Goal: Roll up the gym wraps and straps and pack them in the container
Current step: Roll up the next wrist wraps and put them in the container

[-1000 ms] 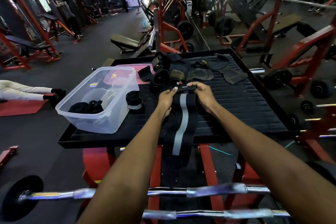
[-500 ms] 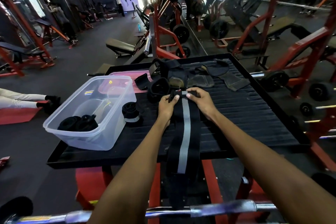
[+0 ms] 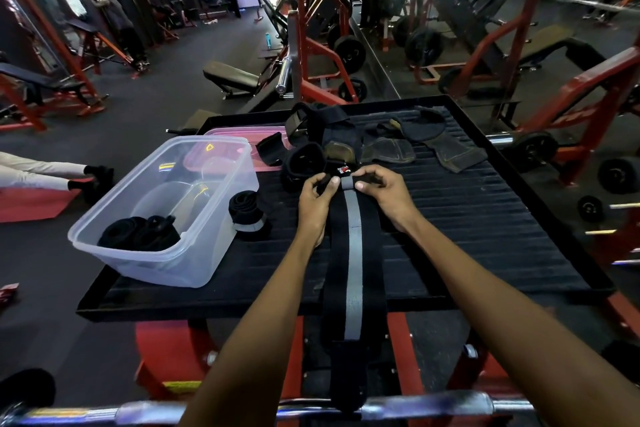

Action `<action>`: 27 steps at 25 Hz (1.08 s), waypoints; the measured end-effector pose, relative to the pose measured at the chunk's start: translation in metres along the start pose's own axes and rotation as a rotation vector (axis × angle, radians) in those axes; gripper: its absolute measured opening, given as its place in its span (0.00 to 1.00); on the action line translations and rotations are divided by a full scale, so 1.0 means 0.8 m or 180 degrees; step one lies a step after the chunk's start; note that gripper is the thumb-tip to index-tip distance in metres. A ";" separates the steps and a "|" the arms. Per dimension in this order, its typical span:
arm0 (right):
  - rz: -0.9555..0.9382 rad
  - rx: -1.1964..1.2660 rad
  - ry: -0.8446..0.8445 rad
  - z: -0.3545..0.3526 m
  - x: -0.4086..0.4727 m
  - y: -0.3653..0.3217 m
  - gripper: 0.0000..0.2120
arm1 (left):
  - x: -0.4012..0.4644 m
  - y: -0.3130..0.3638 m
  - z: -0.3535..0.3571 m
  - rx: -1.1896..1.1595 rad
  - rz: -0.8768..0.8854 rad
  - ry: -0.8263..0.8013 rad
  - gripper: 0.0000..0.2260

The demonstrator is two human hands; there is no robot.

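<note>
A long black wrap with a grey centre stripe (image 3: 354, 253) lies flat on the black ribbed platform (image 3: 485, 236) and hangs over its near edge. My left hand (image 3: 317, 201) and my right hand (image 3: 384, 192) both pinch its far end, which is folded over into the start of a roll. A clear plastic container (image 3: 166, 211) stands at the left with rolled black straps (image 3: 138, 236) inside. One rolled black wrap (image 3: 246, 211) stands on the platform beside the container.
A pile of black and tan straps and gloves (image 3: 374, 146) lies behind my hands. A pink lid (image 3: 239, 142) sits behind the container. A barbell (image 3: 415, 406) crosses below the platform. Red gym machines surround it; a person's legs lie on a red mat (image 3: 34, 201) at left.
My fingers have curled the wrap's far end over and drawn it slightly toward me. The camera has tilted and moved closer to the platform.
</note>
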State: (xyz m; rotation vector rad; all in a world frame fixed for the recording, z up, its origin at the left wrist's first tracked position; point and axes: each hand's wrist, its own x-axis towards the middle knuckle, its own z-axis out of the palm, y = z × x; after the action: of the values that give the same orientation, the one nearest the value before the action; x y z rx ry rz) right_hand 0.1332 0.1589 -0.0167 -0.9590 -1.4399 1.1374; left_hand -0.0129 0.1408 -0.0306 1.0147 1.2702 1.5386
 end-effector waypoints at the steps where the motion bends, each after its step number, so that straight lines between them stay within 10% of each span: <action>1: -0.0022 -0.0017 -0.0034 0.001 0.000 -0.001 0.09 | 0.002 -0.002 0.000 0.0076 0.0022 0.0045 0.11; 27: -0.0307 -0.0450 -0.0048 0.001 0.000 0.003 0.07 | -0.005 0.002 0.000 0.0342 0.0141 -0.0103 0.10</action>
State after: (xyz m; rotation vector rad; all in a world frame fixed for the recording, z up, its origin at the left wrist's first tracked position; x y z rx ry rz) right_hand 0.1326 0.1597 -0.0194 -0.9694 -1.5783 0.9847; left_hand -0.0118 0.1372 -0.0294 1.1388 1.3272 1.4944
